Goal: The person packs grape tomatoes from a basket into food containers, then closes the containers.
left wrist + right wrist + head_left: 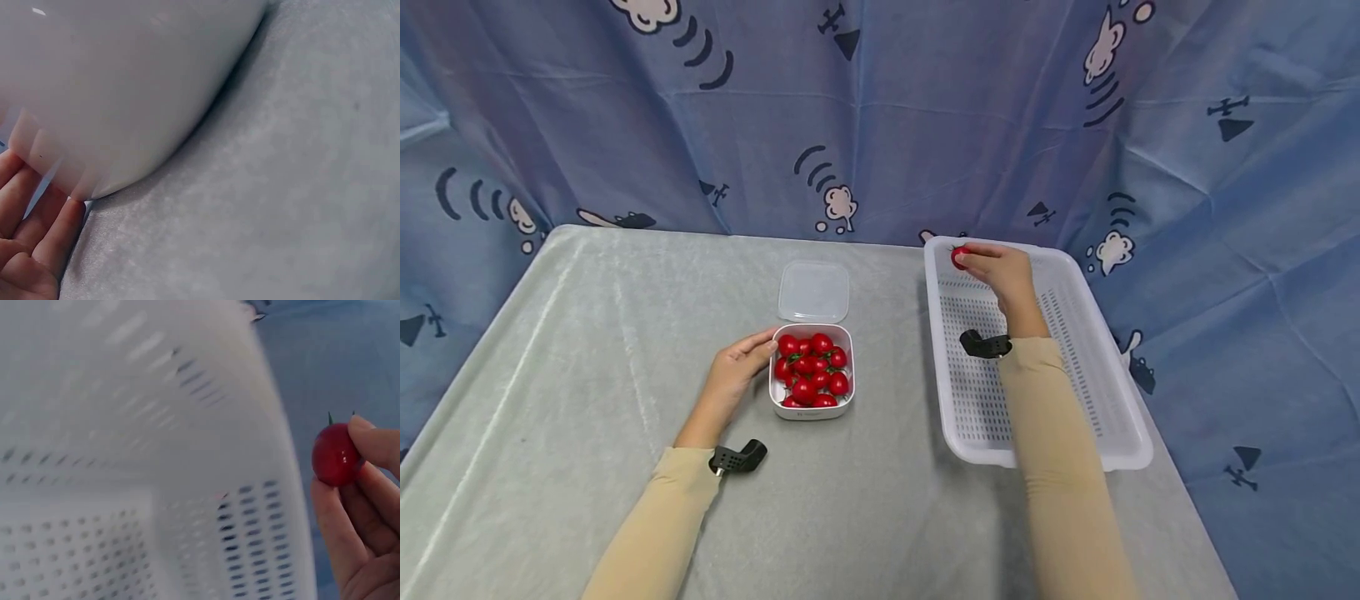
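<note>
Between thumb and fingertips, my right hand (1006, 273) pinches a red cherry tomato (959, 257) with green leaves, over the far left corner of a white perforated basket (933, 350). In the right wrist view this tomato (335, 456) appears beside the basket's wall (200, 444). My left hand (736, 373) rests against the left side of a small white square container (811, 413), thumb at its rim. Several cherry tomatoes (804, 390) fill that container. The left wrist view shows my left fingers (59, 231) extended, their tips touching the container's glossy wall (125, 106).
Just behind the container, a clear lid (814, 292) lies flat on the cloth-covered table (587, 333). A blue patterned curtain (880, 125) hangs along the table's back and right sides. The long basket stands near the right edge.
</note>
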{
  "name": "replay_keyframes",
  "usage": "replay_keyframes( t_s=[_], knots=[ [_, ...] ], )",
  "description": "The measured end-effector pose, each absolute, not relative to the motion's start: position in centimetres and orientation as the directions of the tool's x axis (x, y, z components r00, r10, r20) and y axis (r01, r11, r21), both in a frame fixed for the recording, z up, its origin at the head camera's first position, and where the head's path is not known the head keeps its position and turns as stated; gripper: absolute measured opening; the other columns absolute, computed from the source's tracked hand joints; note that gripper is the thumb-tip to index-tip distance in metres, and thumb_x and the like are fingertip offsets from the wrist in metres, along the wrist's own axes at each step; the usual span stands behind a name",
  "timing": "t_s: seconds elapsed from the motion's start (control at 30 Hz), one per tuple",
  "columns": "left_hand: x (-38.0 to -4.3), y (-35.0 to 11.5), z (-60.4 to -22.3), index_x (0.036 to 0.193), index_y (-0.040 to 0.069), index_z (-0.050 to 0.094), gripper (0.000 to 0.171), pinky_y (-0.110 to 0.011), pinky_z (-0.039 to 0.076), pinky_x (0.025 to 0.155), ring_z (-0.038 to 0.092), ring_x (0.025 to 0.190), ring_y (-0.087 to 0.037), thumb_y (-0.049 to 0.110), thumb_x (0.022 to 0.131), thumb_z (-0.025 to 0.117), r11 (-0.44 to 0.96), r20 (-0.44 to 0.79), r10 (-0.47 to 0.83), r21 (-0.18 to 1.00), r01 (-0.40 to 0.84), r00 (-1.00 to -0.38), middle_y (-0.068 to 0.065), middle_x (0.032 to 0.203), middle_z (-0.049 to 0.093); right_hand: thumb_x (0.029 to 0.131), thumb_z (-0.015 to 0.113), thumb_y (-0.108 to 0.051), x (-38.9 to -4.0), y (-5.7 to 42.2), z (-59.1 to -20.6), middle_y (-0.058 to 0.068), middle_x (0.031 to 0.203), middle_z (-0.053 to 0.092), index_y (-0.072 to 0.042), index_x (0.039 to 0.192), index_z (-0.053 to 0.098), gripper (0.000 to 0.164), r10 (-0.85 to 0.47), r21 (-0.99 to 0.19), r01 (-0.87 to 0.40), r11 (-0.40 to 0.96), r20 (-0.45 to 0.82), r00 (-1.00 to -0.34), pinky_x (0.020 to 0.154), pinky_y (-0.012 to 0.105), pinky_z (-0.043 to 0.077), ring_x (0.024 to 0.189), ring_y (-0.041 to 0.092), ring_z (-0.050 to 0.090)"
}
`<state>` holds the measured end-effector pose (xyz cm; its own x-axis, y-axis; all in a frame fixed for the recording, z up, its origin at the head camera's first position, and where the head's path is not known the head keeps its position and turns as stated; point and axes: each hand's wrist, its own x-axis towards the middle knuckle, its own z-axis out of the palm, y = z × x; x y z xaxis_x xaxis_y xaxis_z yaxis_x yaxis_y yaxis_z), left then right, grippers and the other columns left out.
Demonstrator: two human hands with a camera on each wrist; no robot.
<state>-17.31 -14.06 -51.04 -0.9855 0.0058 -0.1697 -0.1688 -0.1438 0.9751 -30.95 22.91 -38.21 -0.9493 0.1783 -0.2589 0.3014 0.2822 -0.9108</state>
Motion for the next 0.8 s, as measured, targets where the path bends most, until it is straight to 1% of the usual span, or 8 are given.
replay_keyframes(
  t_s=[0.1, 0.2, 0.4, 0.47, 0.63, 0.7, 0.73, 0.8],
  knots=[
    [-17.3, -14.0, -51.0, 0.136, -0.006, 0.056, 0.047, -0.011, 0.050, 0.094, 0.062, 0.104, 0.007, 0.021, 0.098, 0.064, -0.140, -0.175, 0.003, 0.975, -0.174, -0.985, 0.026, 0.100, 0.069, 0.089, 0.076, -0.025, -30.3, 22.5, -37.3, 0.008, 0.130, 0.064, -0.008, 0.131, 0.065, 0.047, 0.149, -0.922, 0.295, 0.251, -0.264, -0.953, 0.109, 0.034, 0.049, 0.111, 0.015, 0.064],
    [-17.2, -14.0, -51.1, 0.137, -0.006, 0.055, 0.048, -0.010, 0.050, 0.094, 0.061, 0.104, 0.008, 0.021, 0.098, 0.064, -0.133, -0.177, 0.001, 0.975, -0.175, -0.984, 0.027, 0.101, 0.069, 0.089, 0.076, -0.025, -29.4, 21.7, -36.4, 0.002, 0.119, 0.067, -0.007, 0.127, 0.067, 0.044, 0.076, -0.934, 0.263, 0.240, -0.252, -0.965, 0.107, 0.034, 0.050, 0.104, 0.010, 0.066],
    [-17.3, -14.0, -51.1, 0.137, -0.007, 0.054, 0.049, -0.011, 0.050, 0.094, 0.061, 0.104, 0.008, 0.020, 0.098, 0.063, -0.150, -0.165, 0.005, 0.975, -0.164, -0.986, 0.027, 0.101, 0.069, 0.088, 0.077, -0.016, -27.7, 19.4, -35.3, -0.007, 0.100, 0.071, -0.003, 0.120, 0.070, 0.036, -0.054, -0.958, 0.186, 0.218, -0.202, -0.978, 0.094, 0.024, 0.057, 0.090, 0.007, 0.070],
    [-17.3, -14.0, -51.0, 0.137, -0.008, 0.053, 0.049, -0.011, 0.050, 0.094, 0.061, 0.103, 0.008, 0.020, 0.098, 0.063, -0.155, -0.161, 0.008, 0.975, -0.160, -0.987, 0.027, 0.101, 0.069, 0.087, 0.077, -0.012, -27.2, 18.6, -35.2, -0.007, 0.098, 0.071, 0.000, 0.119, 0.069, 0.036, -0.096, -0.969, 0.167, 0.183, -0.187, -0.978, 0.090, 0.022, 0.058, 0.088, 0.007, 0.070],
    [-17.2, -13.8, -51.0, 0.137, -0.009, 0.053, 0.049, -0.011, 0.050, 0.093, 0.061, 0.102, 0.008, 0.018, 0.098, 0.063, -0.165, -0.163, 0.010, 0.973, -0.163, -0.987, 0.027, 0.101, 0.069, 0.086, 0.076, -0.005, -26.2, 17.1, -34.9, -0.006, 0.097, 0.073, 0.005, 0.119, 0.068, 0.036, -0.160, -0.983, 0.130, 0.126, -0.150, -0.976, 0.089, 0.022, 0.058, 0.090, 0.008, 0.070],
    [-17.2, -13.9, -51.0, 0.137, -0.009, 0.053, 0.048, -0.010, 0.050, 0.093, 0.061, 0.102, 0.009, 0.019, 0.099, 0.063, -0.160, -0.162, 0.009, 0.974, -0.162, -0.987, 0.027, 0.101, 0.069, 0.085, 0.078, -0.007, -25.9, 16.6, -34.9, -0.005, 0.100, 0.073, 0.003, 0.118, 0.070, 0.035, -0.179, -0.984, 0.120, 0.130, -0.142, -0.974, 0.089, 0.022, 0.059, 0.092, 0.009, 0.070],
    [-17.2, -13.9, -51.0, 0.137, -0.009, 0.053, 0.048, -0.010, 0.050, 0.093, 0.061, 0.102, 0.008, 0.019, 0.099, 0.063, -0.160, -0.162, 0.007, 0.974, -0.161, -0.987, 0.027, 0.101, 0.069, 0.083, 0.080, -0.010, -26.4, 16.7, -35.6, -0.004, 0.100, 0.073, 0.001, 0.116, 0.072, 0.035, -0.210, -0.988, 0.117, 0.099, -0.136, -0.968, 0.088, 0.022, 0.059, 0.092, 0.009, 0.070],
    [-17.3, -13.9, -51.0, 0.137, -0.009, 0.053, 0.049, -0.010, 0.050, 0.093, 0.062, 0.102, 0.008, 0.019, 0.099, 0.063, -0.156, -0.159, 0.006, 0.975, -0.158, -0.987, 0.027, 0.101, 0.069, 0.082, 0.082, -0.012, -26.1, 16.3, -35.6, -0.002, 0.102, 0.074, -0.002, 0.113, 0.074, 0.034, -0.217, -0.987, 0.116, 0.109, -0.138, -0.966, 0.089, 0.022, 0.059, 0.091, 0.009, 0.070]
  ],
)
